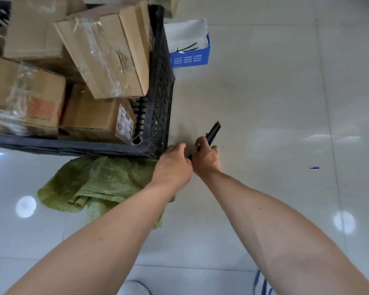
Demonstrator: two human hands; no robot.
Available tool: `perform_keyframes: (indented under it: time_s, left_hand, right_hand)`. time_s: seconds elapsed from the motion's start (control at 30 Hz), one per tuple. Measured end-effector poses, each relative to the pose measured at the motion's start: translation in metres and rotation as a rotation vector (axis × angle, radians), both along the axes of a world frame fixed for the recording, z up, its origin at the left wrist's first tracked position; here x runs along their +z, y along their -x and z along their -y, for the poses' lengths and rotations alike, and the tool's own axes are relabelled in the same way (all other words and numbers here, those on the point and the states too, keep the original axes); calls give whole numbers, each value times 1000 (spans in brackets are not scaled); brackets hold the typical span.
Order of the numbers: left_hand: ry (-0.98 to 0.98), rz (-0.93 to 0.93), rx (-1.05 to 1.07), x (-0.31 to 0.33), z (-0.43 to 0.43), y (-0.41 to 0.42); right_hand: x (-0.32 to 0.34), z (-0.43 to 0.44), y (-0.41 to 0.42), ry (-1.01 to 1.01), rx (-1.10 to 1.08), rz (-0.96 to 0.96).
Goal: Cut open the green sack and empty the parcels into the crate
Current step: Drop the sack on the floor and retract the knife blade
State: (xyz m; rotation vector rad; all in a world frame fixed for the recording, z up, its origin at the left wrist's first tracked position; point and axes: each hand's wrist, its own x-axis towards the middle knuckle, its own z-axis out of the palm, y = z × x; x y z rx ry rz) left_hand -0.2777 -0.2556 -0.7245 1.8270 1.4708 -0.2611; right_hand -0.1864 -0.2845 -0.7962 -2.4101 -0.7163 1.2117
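Note:
The green sack (98, 184) lies limp and crumpled on the floor against the near side of the black plastic crate (160, 81). Several cardboard parcels (107, 52) are piled in the crate. My right hand (207, 158) grips a black cutter (212, 133) just beyond the crate's near right corner, with the tool pointing up and away. My left hand (174, 165) is right beside it, fingers closed at the cutter's lower end. Whether a blade is out is too small to tell.
A small blue and white box (190, 50) with black cable ties stands on the floor right of the crate. A blue scrap (314, 168) lies on the pale glossy tiles at right. A shoe (134, 288) shows at the bottom edge.

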Motion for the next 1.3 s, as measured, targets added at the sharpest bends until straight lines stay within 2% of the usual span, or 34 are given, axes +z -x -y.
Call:
perform_keyframes:
  time_s: [0.2, 0.3, 0.43, 0.57, 0.73, 0.9, 1.07, 1.3]
  left_hand:
    - [63, -31, -18, 6, -11, -15]
    - [208, -48, -79, 24, -8, -20]
    - [217, 52, -67, 75, 8, -29]
    - [248, 134, 28, 148, 25, -32]
    - [290, 246, 152, 262, 40, -39]
    - [214, 272, 133, 398, 49, -56]
    - [79, 193, 56, 538, 55, -86]
    - [-35, 273, 151, 678, 59, -138]
  right_hand:
    - [16, 24, -18, -245, -63, -108]
    - [46, 33, -33, -275, -104, -164]
    - [103, 47, -45, -304, -83, -229]
    - [177, 65, -48, -308, -145, -236]
    - [292, 78, -48, -295, -408, -392]
    - [425, 90, -60, -340, -418, -386]
    - [565, 105, -80, -410, -433, -441]
    - [671, 91, -137, -453, -332, -349]
